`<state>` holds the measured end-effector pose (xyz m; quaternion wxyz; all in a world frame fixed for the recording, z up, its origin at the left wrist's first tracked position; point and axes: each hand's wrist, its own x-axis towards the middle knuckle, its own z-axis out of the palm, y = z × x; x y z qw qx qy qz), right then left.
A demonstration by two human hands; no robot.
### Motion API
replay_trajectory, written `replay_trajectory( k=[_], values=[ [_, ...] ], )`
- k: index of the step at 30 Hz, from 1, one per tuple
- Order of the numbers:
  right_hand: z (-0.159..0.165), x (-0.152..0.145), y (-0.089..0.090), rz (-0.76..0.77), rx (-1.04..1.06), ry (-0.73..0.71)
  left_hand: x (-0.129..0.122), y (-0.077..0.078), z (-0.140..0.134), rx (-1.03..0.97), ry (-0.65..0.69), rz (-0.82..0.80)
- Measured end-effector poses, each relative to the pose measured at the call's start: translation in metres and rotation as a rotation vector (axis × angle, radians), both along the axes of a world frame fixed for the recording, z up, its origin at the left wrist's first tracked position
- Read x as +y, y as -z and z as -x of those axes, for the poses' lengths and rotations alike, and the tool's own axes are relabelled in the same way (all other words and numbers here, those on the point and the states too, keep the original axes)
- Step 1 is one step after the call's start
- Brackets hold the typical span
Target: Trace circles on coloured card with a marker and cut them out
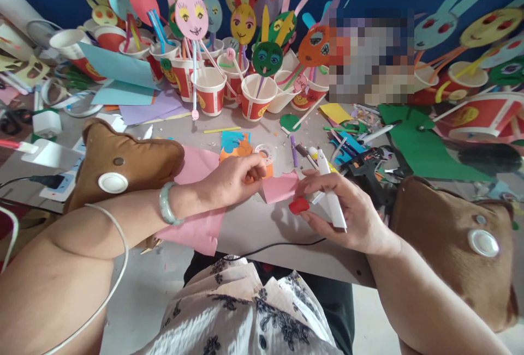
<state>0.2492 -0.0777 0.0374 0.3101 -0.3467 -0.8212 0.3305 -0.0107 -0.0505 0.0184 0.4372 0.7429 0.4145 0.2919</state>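
My left hand [239, 179] has its fingers curled, and their tips meet the edge of a small pink paper piece [280, 188]. The fingers hide how the paper is gripped. A white marker [331, 194] lies slanted in my right hand [356, 213], its tip end pointing away from me. Between the thumb and a finger of that hand sits a small red cap-like piece [298, 206]. My right fingertips are close to the paper's right edge. Beyond the left hand lie cut orange paper [235, 150] and a clear tape roll [264, 153].
Paper cups [208, 93] with rabbit-faced paper figures [191, 16] line the back. Brown cushions [126, 158] flank my arms. A pink sheet [200, 224] hangs over the front edge. Pens, scraps and a black glue gun [368, 167] lie right; a black cable [270, 247] runs along the edge.
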Motion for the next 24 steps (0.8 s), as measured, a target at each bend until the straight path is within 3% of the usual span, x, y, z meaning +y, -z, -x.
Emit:
replay_trajectory(
  k=[5, 10, 18, 24],
  values=[
    [-0.003, 0.002, 0.001, 0.073, 0.066, -0.056, 0.003, 0.005, 0.000, -0.166, -0.036, 0.076],
    [-0.004, 0.002, 0.004, 0.148, 0.145, -0.082, 0.005, 0.005, 0.000, -0.182, -0.001, 0.121],
    [0.001, 0.003, 0.005, 0.373, 0.486, -0.043, 0.004, -0.002, 0.001, -0.154, -0.021, 0.115],
    [0.001, 0.006, 0.010, 0.505, 0.654, 0.063, 0.004, -0.004, 0.001, -0.155, -0.018, 0.115]
  ],
)
